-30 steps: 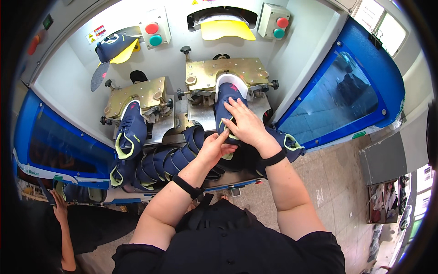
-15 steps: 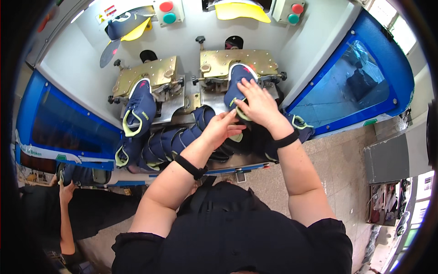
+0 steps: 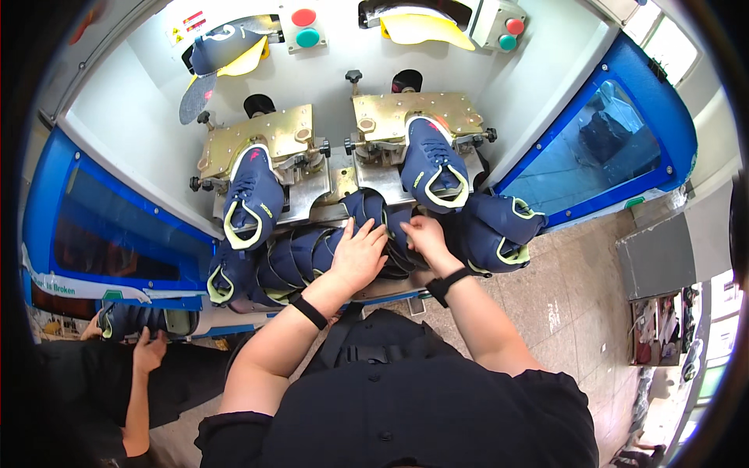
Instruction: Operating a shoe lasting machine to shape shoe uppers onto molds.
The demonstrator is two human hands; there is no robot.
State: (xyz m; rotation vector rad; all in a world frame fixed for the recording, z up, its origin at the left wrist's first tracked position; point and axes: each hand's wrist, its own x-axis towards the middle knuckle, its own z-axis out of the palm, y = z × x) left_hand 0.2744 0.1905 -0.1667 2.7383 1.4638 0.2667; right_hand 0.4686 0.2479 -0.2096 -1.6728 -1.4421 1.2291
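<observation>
Head view. Two bare hands at work before a pale grey machine bay (image 3: 491, 101).

Left hand (image 3: 359, 256): palm down, fingers spread and loosely bent, lying over a row of nested navy fabric shoe uppers with pale green lining (image 3: 300, 256). Grip open; fingers appear to rest on the row, no firm hold seen.

Right hand (image 3: 422, 235): just right of the left one, a gap between. Fingers curled, thumb and forefinger drawn together by the right end of the row. Cannot tell whether this grip has hold of an upper's edge.

Row runs left to right along the near side of the bay. Beyond it, a laced navy upper with pale green collar (image 3: 434, 173) sits toe-far at the right brass-coloured metal plate (image 3: 421, 108); a matching navy upper with pink toe mark (image 3: 254, 195) at the left brass-coloured metal plate (image 3: 257, 139). More navy uppers in a pile (image 3: 499, 222) right of the right hand.

Far wall: curved yellow flap (image 3: 427, 31), right; left, a navy upper over yellow (image 3: 222, 51).

Near left: another person's hand (image 3: 148, 351) beside dark uppers (image 3: 129, 321).
</observation>
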